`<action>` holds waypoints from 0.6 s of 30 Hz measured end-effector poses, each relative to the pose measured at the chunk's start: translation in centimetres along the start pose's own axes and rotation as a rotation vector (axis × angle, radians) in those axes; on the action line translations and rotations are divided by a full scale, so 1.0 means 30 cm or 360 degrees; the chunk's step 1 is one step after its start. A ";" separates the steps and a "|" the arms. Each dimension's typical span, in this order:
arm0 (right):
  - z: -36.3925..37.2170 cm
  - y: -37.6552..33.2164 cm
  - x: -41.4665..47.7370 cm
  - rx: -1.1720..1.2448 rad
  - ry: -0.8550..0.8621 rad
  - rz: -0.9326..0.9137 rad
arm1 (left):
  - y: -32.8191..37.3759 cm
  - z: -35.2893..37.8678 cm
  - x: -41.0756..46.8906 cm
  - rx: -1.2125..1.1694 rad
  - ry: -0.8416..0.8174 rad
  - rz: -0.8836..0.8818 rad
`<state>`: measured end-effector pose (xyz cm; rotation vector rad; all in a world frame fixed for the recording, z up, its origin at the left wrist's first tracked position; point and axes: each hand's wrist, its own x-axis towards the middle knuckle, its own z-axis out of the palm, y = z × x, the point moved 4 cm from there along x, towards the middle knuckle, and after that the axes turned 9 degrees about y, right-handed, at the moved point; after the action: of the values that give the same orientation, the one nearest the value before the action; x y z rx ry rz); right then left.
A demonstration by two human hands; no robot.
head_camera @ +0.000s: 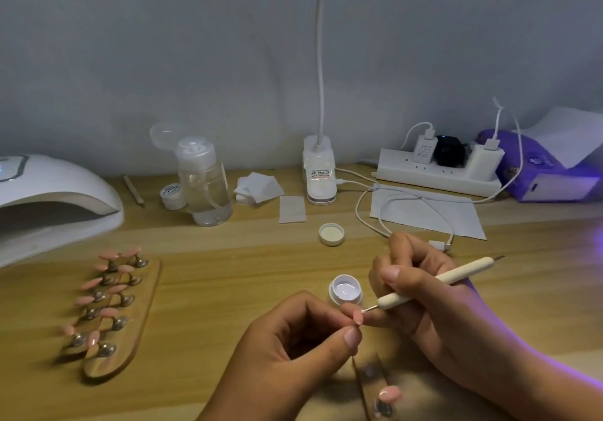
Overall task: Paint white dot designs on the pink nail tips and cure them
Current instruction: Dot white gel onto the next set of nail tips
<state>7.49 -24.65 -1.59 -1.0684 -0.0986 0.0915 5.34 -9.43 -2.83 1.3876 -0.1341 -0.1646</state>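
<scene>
Tip (358, 317), one, in left hand (293, 339); pen (466, 270), one, in right hand (434, 317).

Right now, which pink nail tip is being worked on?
The nail tip pinched in the left hand, dotting pen at it; the others sit on wooden holders.

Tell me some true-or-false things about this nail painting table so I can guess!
1. The right hand holds the dotting pen. True.
2. The left hand holds nothing. False: it pinches a pink nail tip.
3. The little white jar has its lid on. False: it is open, and a lid lies farther back on the table.
4. The nail lamp sits at the left. True.
5. The nail tips on the wooden stand are blue. False: they are pink.
</scene>
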 end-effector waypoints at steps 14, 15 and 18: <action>0.002 0.003 -0.001 -0.0104 -0.0031 0.0014 | -0.003 0.004 -0.005 0.0003 -0.0009 0.0003; 0.002 0.003 0.000 -0.0108 -0.0041 0.0012 | -0.002 0.004 -0.006 -0.0002 -0.0015 0.0010; 0.003 0.003 -0.001 -0.0120 -0.0055 0.0006 | -0.005 0.002 -0.007 0.0013 -0.0012 0.0019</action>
<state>7.45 -24.54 -1.63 -1.1428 -0.1321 0.1105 5.13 -9.47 -2.97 1.3939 -0.1493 -0.1597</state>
